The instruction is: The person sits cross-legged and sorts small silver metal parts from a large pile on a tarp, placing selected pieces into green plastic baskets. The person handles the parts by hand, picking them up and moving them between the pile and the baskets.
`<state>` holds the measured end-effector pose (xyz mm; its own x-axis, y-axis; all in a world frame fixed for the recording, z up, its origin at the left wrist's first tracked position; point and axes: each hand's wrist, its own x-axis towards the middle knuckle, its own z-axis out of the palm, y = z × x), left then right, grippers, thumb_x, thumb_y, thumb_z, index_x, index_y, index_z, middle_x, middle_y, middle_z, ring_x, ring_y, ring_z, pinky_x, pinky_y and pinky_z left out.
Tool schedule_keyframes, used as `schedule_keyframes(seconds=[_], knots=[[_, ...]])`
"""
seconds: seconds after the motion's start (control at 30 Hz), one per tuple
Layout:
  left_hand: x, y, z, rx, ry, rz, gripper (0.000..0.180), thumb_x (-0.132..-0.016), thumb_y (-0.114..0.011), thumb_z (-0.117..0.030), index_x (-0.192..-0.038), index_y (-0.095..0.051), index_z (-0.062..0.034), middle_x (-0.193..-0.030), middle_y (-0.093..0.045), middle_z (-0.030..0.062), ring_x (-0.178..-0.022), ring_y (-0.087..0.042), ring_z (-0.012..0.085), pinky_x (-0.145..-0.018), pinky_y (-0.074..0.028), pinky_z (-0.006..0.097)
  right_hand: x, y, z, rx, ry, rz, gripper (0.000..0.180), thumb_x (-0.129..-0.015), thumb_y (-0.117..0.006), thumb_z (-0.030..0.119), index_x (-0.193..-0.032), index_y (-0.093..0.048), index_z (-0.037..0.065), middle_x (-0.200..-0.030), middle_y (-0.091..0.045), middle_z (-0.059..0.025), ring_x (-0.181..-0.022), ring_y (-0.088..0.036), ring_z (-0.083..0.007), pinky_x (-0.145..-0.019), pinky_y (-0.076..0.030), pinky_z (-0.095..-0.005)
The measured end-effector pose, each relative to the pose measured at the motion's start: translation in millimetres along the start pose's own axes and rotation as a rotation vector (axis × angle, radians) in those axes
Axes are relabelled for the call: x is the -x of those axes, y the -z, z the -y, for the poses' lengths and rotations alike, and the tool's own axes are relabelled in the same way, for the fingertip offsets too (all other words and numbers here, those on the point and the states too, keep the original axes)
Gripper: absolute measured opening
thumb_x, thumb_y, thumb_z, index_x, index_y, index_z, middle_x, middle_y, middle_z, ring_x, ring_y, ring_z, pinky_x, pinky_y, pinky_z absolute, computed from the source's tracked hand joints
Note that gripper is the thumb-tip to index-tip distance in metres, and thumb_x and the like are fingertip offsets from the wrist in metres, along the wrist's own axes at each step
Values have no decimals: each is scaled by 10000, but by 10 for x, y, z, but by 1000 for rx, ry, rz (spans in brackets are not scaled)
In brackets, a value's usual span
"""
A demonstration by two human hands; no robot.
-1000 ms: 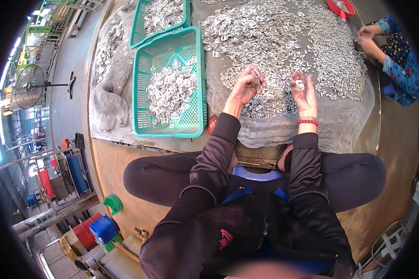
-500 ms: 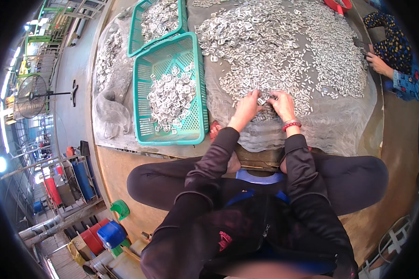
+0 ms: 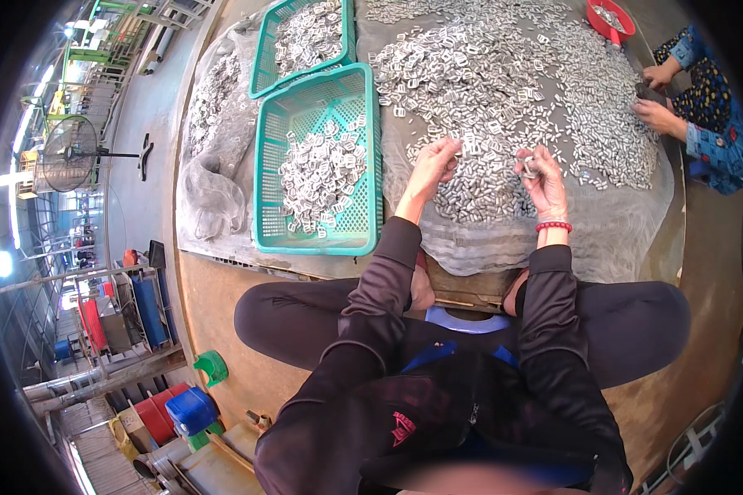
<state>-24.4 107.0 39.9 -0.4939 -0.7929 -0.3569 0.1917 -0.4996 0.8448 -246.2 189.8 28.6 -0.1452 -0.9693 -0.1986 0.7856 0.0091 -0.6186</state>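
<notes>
My left hand [image 3: 434,167] is above the near part of a spread of small metal pieces [image 3: 474,195], thumb and fingers pinched together. What is in that pinch, if anything, is too small to make out. My right hand [image 3: 546,186], a red bead bracelet on its wrist, is curled closed around a small silvery metal piece [image 3: 530,170]. Beyond my hands lies a heap of flat, silvery buckles [image 3: 437,74] with slots in them. To the left, a green plastic basket [image 3: 373,165] holds a pile of similar buckles [image 3: 322,177].
A second green basket [image 3: 348,33] with buckles stands behind the first. Netting [image 3: 210,202] bunches at the far left. At the far right, another person's hands [image 3: 659,115] hold something dark beside the metal pieces. A red scoop [image 3: 623,21] lies at the back right.
My hands, together over the pieces before, have moved apart: the left a little left, the right to the right. The view has shifted, and the other person's second hand now shows.
</notes>
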Motion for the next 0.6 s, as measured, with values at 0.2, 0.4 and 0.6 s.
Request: schedule_keyframes(seconds=[0.2, 0.4, 0.6], knots=[[38, -221, -143, -237, 17, 62, 179, -890, -590, -256, -831, -611, -89, -596, -445, -80, -467, -328, 0, -398, -216, 166, -35, -338, -127, 177, -276, 14, 297, -857, -618, 212, -1085, -567, 29, -831, -632, -102, -588, -583, -128, -413, -407, -181], [172, -311, -290, -317, -144, -25, 108, -878, -594, -153, -940, -591, -65, -652, -542, -39, -497, -413, 6, -407, -280, 158, -47, -541, -201, 213, -229, -41, 170, -844, -625, 153, -924, -591, 7, -772, -614, -62, -590, -576, -105, -444, -410, -185], [218, -271, -259, -660, -290, -87, 123, -852, -576, -48, -972, -546, -49, -798, -621, 0, -591, -527, 46, -463, -387, 165, -21, -611, -68, 355, -327, 69, 100, -820, -598, 113, -808, -584, 15, -679, -583, -52, -530, -558, -102, -383, -366, -187]])
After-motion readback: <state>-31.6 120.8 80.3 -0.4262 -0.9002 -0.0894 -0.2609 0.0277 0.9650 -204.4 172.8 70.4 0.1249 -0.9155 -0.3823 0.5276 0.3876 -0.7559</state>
